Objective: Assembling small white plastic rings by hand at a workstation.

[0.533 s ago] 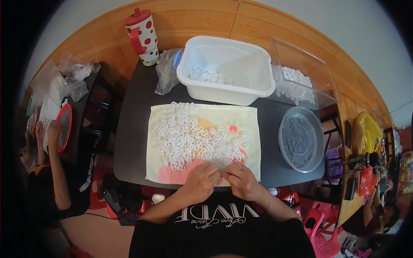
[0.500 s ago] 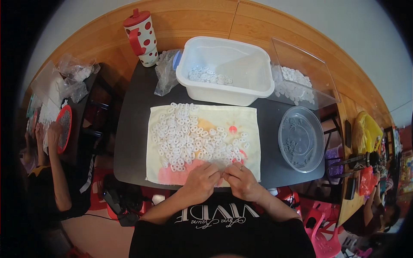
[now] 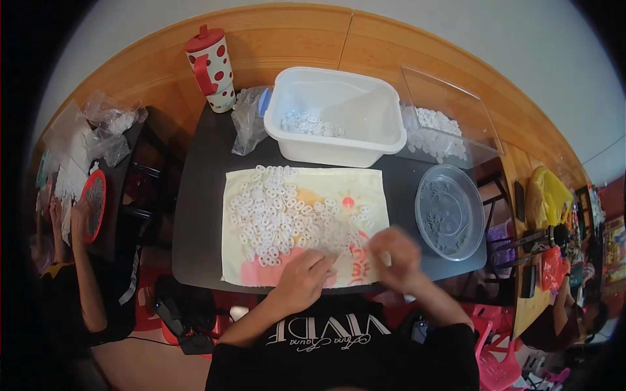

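Observation:
A heap of small white plastic pieces with two holes each (image 3: 270, 208) is spread over a pale yellow cloth (image 3: 319, 176) with printed colours. At the cloth's near edge my left hand (image 3: 304, 277) is closed in a pinch; what lies between its fingertips is too small to make out. My right hand (image 3: 396, 257) is over the cloth's near right corner, its fingers smeared by motion. Close to it on the right stands a round clear tub (image 3: 450, 244) with small dark grey parts inside.
Behind the cloth sits a white basin (image 3: 332, 153) with more white pieces. A clear box (image 3: 450, 140) of white parts, a plastic bag (image 3: 248, 124) and a spotted tumbler (image 3: 212, 72) stand along the dark table's back. People work at both sides, one by a red tray (image 3: 95, 205).
My right hand has left my left hand and moved right, toward the clear tub. My left hand remains pinched near the same spot. The whole view has shifted slightly.

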`<state>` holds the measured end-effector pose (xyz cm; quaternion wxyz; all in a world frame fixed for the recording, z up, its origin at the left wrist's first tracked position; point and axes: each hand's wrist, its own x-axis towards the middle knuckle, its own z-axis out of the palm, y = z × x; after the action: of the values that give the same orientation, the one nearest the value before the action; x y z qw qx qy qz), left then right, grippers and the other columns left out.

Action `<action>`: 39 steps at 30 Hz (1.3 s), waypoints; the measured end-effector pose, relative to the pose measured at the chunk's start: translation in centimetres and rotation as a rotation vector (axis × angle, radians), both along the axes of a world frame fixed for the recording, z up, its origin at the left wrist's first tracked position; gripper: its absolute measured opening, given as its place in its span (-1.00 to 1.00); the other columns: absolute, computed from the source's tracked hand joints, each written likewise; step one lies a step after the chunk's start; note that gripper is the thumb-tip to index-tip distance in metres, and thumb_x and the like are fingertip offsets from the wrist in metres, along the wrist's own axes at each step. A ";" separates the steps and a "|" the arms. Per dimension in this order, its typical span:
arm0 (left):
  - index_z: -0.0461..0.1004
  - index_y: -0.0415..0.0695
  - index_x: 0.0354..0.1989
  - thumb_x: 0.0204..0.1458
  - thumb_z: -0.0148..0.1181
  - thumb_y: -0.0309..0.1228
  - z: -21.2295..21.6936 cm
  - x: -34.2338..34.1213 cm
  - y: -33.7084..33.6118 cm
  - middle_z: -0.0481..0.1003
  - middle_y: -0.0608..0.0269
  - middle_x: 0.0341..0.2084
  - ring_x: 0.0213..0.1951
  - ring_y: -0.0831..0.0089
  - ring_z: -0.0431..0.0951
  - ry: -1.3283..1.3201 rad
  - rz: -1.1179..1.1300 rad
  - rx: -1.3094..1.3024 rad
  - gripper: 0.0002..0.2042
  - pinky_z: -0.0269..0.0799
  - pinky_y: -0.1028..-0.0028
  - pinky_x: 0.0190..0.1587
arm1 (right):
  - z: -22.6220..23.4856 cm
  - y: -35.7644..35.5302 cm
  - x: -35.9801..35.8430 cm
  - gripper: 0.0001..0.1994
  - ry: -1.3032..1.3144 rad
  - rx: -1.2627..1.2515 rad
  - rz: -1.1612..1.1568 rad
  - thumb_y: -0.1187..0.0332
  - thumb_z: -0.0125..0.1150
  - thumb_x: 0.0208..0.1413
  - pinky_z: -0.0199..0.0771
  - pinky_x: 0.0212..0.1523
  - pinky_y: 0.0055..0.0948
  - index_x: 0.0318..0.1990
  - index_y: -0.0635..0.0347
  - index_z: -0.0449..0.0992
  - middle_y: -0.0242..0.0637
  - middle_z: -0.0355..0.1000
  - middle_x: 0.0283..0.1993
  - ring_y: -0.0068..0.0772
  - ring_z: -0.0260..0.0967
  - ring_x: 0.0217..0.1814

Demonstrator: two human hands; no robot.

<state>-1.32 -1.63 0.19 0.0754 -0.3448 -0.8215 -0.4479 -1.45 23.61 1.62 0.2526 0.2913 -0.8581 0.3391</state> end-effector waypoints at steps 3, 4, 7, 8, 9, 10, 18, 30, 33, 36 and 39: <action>0.54 -0.30 -0.06 -0.06 0.33 -0.60 -0.6 0.8 -0.5 0.44 0.05 -0.40 -0.36 0.09 0.51 0.012 0.017 0.015 -0.67 0.43 0.24 -0.34 | 8.8 2.4 -5.6 -0.90 0.236 0.023 -0.467 0.59 0.29 0.08 0.48 -0.28 -0.40 -0.28 0.20 0.53 -0.24 0.49 -0.37 -0.30 0.49 -0.34; 0.54 -0.29 -0.06 -0.06 0.33 -0.60 -0.3 0.7 -0.4 0.44 0.05 -0.40 -0.36 0.09 0.51 0.014 0.010 0.013 -0.67 0.44 0.24 -0.34 | 10.6 4.6 -8.4 -0.93 0.333 0.007 -0.463 0.60 0.26 0.11 0.44 -0.30 -0.47 -0.29 0.24 0.54 -0.25 0.47 -0.39 -0.40 0.45 -0.37; 0.55 -0.29 -0.06 -0.05 0.33 -0.60 -0.2 0.3 -0.2 0.45 0.05 -0.39 -0.36 0.09 0.51 0.017 -0.020 0.010 -0.68 0.44 0.24 -0.34 | 13.5 9.5 -14.4 -0.98 0.231 -0.098 -0.573 0.58 0.25 0.14 0.39 -0.33 -0.51 -0.29 0.30 0.56 -0.27 0.48 -0.39 -0.52 0.40 -0.39; 0.55 -0.29 -0.06 -0.05 0.33 -0.59 -0.3 0.2 -0.3 0.45 0.05 -0.39 -0.36 0.09 0.51 0.017 -0.027 0.013 -0.68 0.44 0.24 -0.34 | 13.0 9.9 -14.3 -0.98 0.230 -0.099 -0.579 0.58 0.25 0.14 0.39 -0.33 -0.51 -0.29 0.30 0.56 -0.27 0.48 -0.39 -0.52 0.40 -0.39; 0.55 -0.29 -0.06 -0.05 0.33 -0.59 -0.5 0.2 -0.3 0.45 0.05 -0.39 -0.36 0.09 0.51 0.017 -0.022 0.013 -0.68 0.44 0.24 -0.34 | 12.6 9.9 -14.5 -0.98 0.272 -0.065 -0.573 0.59 0.25 0.14 0.39 -0.33 -0.51 -0.29 0.29 0.57 -0.28 0.48 -0.39 -0.53 0.39 -0.39; 0.55 -0.29 -0.07 -0.04 0.33 -0.59 -0.7 0.3 -0.3 0.46 0.05 -0.39 -0.36 0.09 0.51 0.017 -0.018 0.014 -0.69 0.44 0.24 -0.34 | 12.5 9.9 -14.6 -0.97 0.315 -0.031 -0.568 0.59 0.24 0.15 0.39 -0.33 -0.51 -0.29 0.29 0.58 -0.29 0.49 -0.39 -0.54 0.39 -0.39; 0.57 -0.29 -0.10 -0.04 0.33 -0.60 -0.2 0.4 -0.3 0.47 0.05 -0.38 -0.35 0.11 0.53 -0.005 -0.006 0.005 -0.71 0.46 0.26 -0.33 | 3.8 0.4 -3.2 -0.84 -0.240 0.262 -0.013 0.67 0.20 -0.04 0.47 -0.28 -0.17 -0.27 0.30 0.56 -0.11 0.45 -0.33 0.00 0.46 -0.28; 0.58 -0.29 -0.12 -0.06 0.35 -0.62 -0.2 0.6 0.0 0.48 0.06 -0.38 -0.37 0.13 0.53 0.007 0.012 0.022 -0.72 0.45 0.29 -0.35 | 0.2 -0.2 -2.4 -0.86 -0.222 0.190 -0.209 0.50 0.33 0.00 0.45 -0.30 -0.15 -0.27 0.25 0.56 -0.15 0.40 -0.32 0.00 0.43 -0.29; 0.58 -0.30 -0.09 -0.04 0.32 -0.65 -0.2 0.7 0.2 0.51 0.07 -0.36 -0.35 0.21 0.56 -0.026 0.038 0.078 -0.71 0.48 0.35 -0.32 | 0.4 -1.1 -1.3 -0.82 -0.231 0.091 -0.114 0.51 0.34 -0.04 0.46 -0.31 -0.16 -0.24 0.26 0.56 -0.14 0.41 -0.30 0.00 0.43 -0.30; 0.57 -0.32 -0.07 -0.01 0.30 -0.68 1.7 1.1 1.1 0.54 0.07 -0.30 -0.32 0.31 0.59 -0.202 0.076 0.259 -0.71 0.50 0.44 -0.30 | 1.3 -3.4 0.3 -0.77 -0.166 -0.041 0.057 0.56 0.34 -0.10 0.46 -0.33 -0.20 -0.22 0.29 0.56 -0.14 0.41 -0.32 -0.02 0.43 -0.33; 0.54 -0.34 0.00 0.02 0.26 -0.70 2.0 0.4 1.7 0.54 0.03 -0.25 -0.32 0.31 0.61 -0.171 0.075 0.271 -0.67 0.53 0.46 -0.31 | 1.5 -4.5 0.7 -0.74 -0.062 0.091 0.074 0.60 0.32 -0.14 0.47 -0.33 -0.23 -0.21 0.31 0.56 -0.15 0.40 -0.33 -0.05 0.44 -0.33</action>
<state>-0.89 0.03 2.24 0.0677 -0.2615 -0.7693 -0.5790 -0.71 19.14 3.07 0.1996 0.3234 -0.8687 0.3177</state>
